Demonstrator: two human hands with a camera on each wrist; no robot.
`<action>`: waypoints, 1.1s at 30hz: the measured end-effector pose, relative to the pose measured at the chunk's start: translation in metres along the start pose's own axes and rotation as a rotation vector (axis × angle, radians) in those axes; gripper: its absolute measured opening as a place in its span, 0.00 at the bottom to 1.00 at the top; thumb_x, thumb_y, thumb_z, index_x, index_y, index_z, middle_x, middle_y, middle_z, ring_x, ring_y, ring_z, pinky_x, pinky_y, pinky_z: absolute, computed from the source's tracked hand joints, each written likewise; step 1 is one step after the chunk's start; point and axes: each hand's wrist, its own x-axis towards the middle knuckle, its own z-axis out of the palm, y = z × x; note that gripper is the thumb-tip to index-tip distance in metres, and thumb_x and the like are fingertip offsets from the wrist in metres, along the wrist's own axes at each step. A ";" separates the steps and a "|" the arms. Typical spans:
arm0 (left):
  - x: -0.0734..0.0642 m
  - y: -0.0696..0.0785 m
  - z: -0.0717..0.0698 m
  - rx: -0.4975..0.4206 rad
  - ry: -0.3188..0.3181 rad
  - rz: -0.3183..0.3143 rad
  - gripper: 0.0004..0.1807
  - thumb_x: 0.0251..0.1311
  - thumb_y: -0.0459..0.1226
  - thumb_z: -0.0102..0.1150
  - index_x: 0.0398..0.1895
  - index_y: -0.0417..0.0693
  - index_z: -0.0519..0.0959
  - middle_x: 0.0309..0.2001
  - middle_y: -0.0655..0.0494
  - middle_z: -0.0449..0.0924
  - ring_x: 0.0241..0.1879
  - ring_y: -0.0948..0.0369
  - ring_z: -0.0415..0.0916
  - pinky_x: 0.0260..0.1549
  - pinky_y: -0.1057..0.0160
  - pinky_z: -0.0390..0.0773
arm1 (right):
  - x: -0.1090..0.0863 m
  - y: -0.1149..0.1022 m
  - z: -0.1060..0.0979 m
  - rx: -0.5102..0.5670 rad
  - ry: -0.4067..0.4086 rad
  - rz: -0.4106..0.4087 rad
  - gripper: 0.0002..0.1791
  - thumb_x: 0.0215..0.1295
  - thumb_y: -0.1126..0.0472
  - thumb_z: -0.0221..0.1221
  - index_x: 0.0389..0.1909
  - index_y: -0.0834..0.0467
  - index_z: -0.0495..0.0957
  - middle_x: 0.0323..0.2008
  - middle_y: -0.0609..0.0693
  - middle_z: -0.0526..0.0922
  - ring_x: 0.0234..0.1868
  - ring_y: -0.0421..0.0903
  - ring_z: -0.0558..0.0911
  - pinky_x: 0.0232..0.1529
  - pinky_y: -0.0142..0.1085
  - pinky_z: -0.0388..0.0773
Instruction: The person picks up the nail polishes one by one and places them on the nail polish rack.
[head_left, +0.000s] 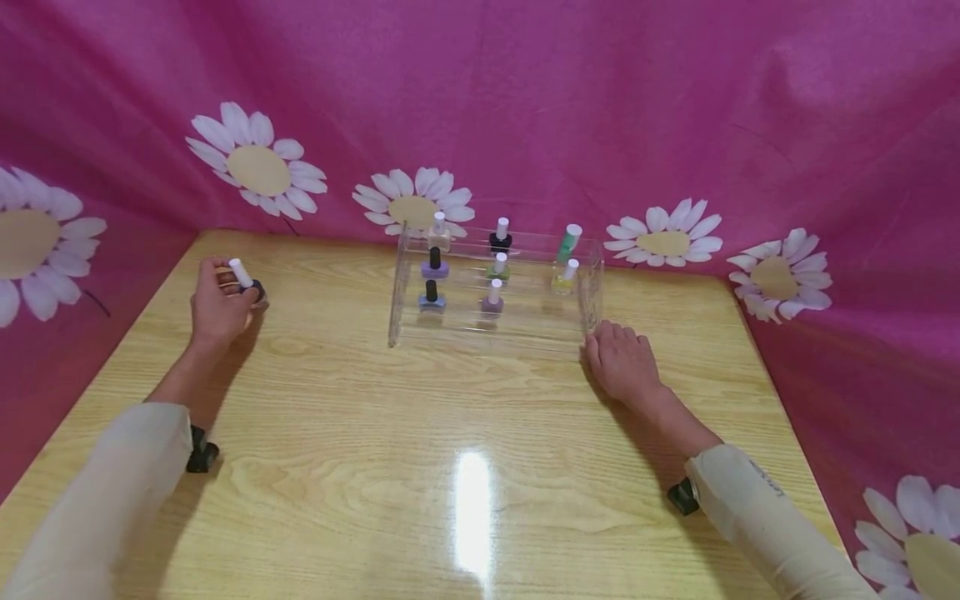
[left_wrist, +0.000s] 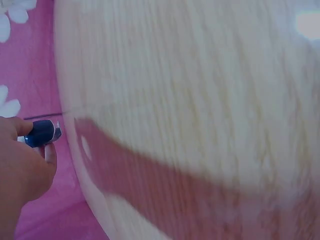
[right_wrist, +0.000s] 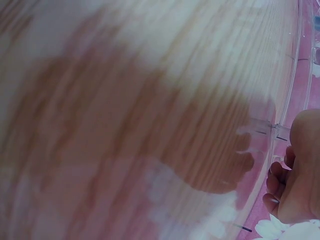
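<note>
At the table's far left, my left hand (head_left: pixel 219 304) grips a dark nail polish bottle (head_left: pixel 258 292) with a white cap. The left wrist view also shows this dark bottle (left_wrist: pixel 42 133) between the thumb and fingers. A clear stepped display rack (head_left: pixel 487 340) stands at the back centre. Several nail polish bottles stand on its tiers, among them a lilac one (head_left: pixel 435 268), a blue one (head_left: pixel 431 302), a mauve one (head_left: pixel 492 305) and a yellow one (head_left: pixel 564 282). My right hand (head_left: pixel 622 362) holds the rack's front right corner, fingers curled; the exact contact is partly hidden.
Wood-grain table (head_left: pixel 360 467) spreads in front of the rack, with a bright light reflection on it. A pink curtain (head_left: pixel 540 108) with white daisies hangs close behind the rack and along both sides.
</note>
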 end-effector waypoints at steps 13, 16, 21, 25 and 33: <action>-0.015 0.026 0.018 -0.078 -0.133 0.131 0.28 0.60 0.23 0.57 0.63 0.34 0.59 0.47 0.53 0.69 0.39 0.71 0.70 0.35 0.78 0.75 | 0.000 0.000 0.001 0.001 0.014 -0.015 0.18 0.79 0.53 0.40 0.32 0.60 0.65 0.27 0.56 0.68 0.35 0.59 0.72 0.32 0.48 0.64; -0.018 0.035 0.022 -0.066 -0.150 0.161 0.28 0.60 0.22 0.58 0.62 0.32 0.60 0.48 0.51 0.70 0.39 0.72 0.70 0.37 0.78 0.74 | 0.000 0.000 0.001 -0.002 0.015 -0.016 0.18 0.80 0.53 0.40 0.32 0.60 0.65 0.27 0.56 0.67 0.34 0.59 0.72 0.31 0.48 0.64; -0.024 0.049 0.030 -0.068 -0.178 0.188 0.28 0.59 0.22 0.59 0.62 0.31 0.61 0.51 0.47 0.71 0.41 0.71 0.70 0.41 0.76 0.73 | 0.000 0.000 0.001 -0.013 0.017 -0.015 0.18 0.80 0.53 0.40 0.32 0.61 0.65 0.27 0.56 0.67 0.34 0.59 0.71 0.31 0.48 0.64; -0.030 0.058 0.035 -0.094 -0.204 0.204 0.28 0.59 0.23 0.60 0.62 0.33 0.62 0.49 0.45 0.71 0.41 0.68 0.71 0.38 0.76 0.74 | 0.000 0.000 0.001 -0.010 0.012 -0.013 0.19 0.80 0.52 0.39 0.32 0.61 0.65 0.27 0.56 0.67 0.35 0.60 0.72 0.31 0.48 0.64; -0.040 0.073 0.044 -0.191 -0.284 0.266 0.28 0.59 0.20 0.59 0.61 0.31 0.61 0.48 0.39 0.72 0.39 0.69 0.73 0.37 0.77 0.77 | 0.000 0.000 0.001 -0.004 0.016 -0.011 0.19 0.80 0.52 0.39 0.32 0.60 0.65 0.27 0.56 0.68 0.36 0.61 0.73 0.33 0.50 0.64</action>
